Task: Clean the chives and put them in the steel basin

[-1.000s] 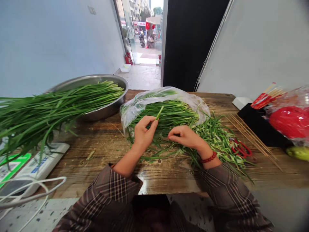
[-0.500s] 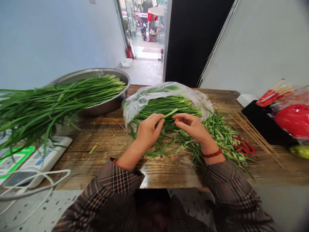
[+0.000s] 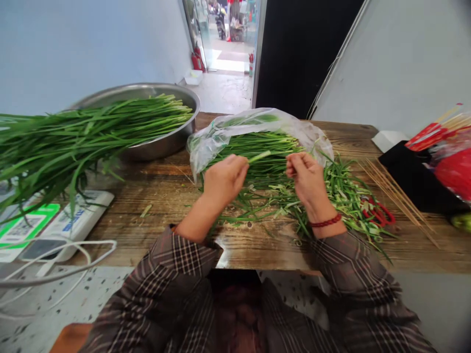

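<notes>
My left hand (image 3: pixel 225 180) is closed around a garlic chive (image 3: pixel 260 157), whose pale cut end sticks out to the right. A short gap away, my right hand (image 3: pixel 307 179) has its fingertips pinched together; whatever is between them is too small to make out. Behind both hands lies a clear plastic bag (image 3: pixel 253 117), open toward me, with a bunch of garlic chives (image 3: pixel 263 142) in it. Loose chive leaves and peeled scraps (image 3: pixel 344 198) are heaped beneath and right of my right hand.
At left, a metal basin (image 3: pixel 186 132) holds a large chive bundle (image 3: pixel 106 122) overhanging its side. A white scale (image 3: pixel 90 211) and cables (image 3: pixel 88 255) lie below. Red-handled scissors (image 3: pixel 380 213), thin sticks (image 3: pixel 401 196) and a black box (image 3: pixel 412 184) stand at right.
My right hand has moved right, away from the chive's pale end, and its fingers have closed into a pinch. My left hand still grips the chive. The view has tilted downward.
</notes>
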Action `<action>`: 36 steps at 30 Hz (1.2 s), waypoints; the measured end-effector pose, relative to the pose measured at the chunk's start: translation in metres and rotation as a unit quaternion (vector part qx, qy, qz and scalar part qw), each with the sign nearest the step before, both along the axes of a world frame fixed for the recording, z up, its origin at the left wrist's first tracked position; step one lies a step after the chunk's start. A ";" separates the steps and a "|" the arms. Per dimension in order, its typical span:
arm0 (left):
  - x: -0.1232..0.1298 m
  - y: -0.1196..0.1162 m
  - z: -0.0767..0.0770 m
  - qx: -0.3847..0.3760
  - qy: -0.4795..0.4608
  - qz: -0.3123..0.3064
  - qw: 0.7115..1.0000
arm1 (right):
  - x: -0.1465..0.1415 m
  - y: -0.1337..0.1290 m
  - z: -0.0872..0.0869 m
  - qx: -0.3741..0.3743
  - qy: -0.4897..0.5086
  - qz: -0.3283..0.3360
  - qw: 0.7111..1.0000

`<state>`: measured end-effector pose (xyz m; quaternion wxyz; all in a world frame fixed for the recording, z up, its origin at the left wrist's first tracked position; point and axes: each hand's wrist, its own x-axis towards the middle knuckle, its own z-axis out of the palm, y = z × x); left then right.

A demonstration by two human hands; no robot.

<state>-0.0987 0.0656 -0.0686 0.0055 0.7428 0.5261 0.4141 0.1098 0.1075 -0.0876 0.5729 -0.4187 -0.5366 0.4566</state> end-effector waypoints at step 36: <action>-0.006 0.004 0.004 -0.149 -0.243 -0.022 0.958 | -0.005 0.000 -0.007 -0.106 0.079 0.018 0.991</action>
